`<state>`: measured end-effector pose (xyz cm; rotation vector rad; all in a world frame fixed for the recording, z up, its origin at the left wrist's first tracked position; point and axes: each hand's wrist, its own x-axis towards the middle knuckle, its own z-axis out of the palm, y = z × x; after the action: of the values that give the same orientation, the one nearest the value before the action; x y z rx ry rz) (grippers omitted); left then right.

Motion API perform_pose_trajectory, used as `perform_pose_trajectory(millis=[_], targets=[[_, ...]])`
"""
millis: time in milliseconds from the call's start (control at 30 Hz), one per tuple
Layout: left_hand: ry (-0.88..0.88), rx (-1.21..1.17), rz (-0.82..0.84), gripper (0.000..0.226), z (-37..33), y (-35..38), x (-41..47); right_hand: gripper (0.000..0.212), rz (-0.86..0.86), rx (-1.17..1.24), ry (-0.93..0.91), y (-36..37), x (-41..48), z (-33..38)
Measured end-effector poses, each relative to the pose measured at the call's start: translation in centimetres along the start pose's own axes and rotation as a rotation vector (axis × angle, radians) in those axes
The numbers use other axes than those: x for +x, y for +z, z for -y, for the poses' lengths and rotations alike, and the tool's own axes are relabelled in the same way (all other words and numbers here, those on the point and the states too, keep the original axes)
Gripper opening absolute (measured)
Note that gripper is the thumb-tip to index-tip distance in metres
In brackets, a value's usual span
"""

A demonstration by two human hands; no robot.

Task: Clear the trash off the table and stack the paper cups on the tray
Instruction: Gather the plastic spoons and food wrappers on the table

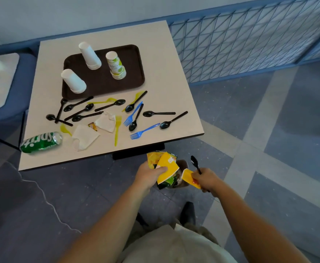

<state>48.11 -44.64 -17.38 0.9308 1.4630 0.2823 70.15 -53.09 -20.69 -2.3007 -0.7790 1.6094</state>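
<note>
Yellow snack wrappers clamped in left hand | yellow sachet and black spoon clamped in right hand, beyond desk edge | paper cups stacked on tray | step: trash disposal; release required next.

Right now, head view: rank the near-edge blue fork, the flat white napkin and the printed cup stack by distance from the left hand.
1. Blue fork, at the table's near edge, just beyond the left hand.
2. White napkin, further left by that edge.
3. Printed cup stack, far back on the tray.
</note>
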Motion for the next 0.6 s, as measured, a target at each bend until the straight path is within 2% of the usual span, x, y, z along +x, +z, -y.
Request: perform_pose_trajectory(millis=[100, 167, 267, 333, 400, 500, 600], targets=[[-0.100, 0.026, -0.076, 0.023, 1.0, 3.2, 0.5, 0.013, 0.010, -0.087, -0.018, -0.7, 1.7, -0.5], [-0.142, 0.069, -0.112, 0.025, 1.5, 4.7, 1.0, 0.016, 0.026, -0.153, -0.004, -0.6, 3.2, -1.1], [-0.145, 0.142, -0.123, 0.021, 1.9, 6.1, 3.1, 0.020, 0.059, -0.193, 0.016, 0.2, 6.0, -2.4], [-0.142, 0.191, -0.118, 0.025, 2.5, 6.9, 6.0, 0.015, 0.077, -0.236, 0.026, 0.7, 8.5, -3.2], [-0.166, 0.257, -0.121, 0.032, 3.5, 7.8, 9.5, 0.020, 0.116, -0.228, 0.044, 1.3, 11.6, -4.2], [-0.217, 0.320, -0.126, 0.056, 6.5, 9.2, 15.3, 0.028, 0.162, -0.177, 0.117, 2.9, 17.3, -6.6], [-0.233, 0.338, -0.148, 0.051, 9.4, 10.4, 19.6, 0.033, 0.182, -0.053, 0.223, 5.0, 22.2, -8.7]])
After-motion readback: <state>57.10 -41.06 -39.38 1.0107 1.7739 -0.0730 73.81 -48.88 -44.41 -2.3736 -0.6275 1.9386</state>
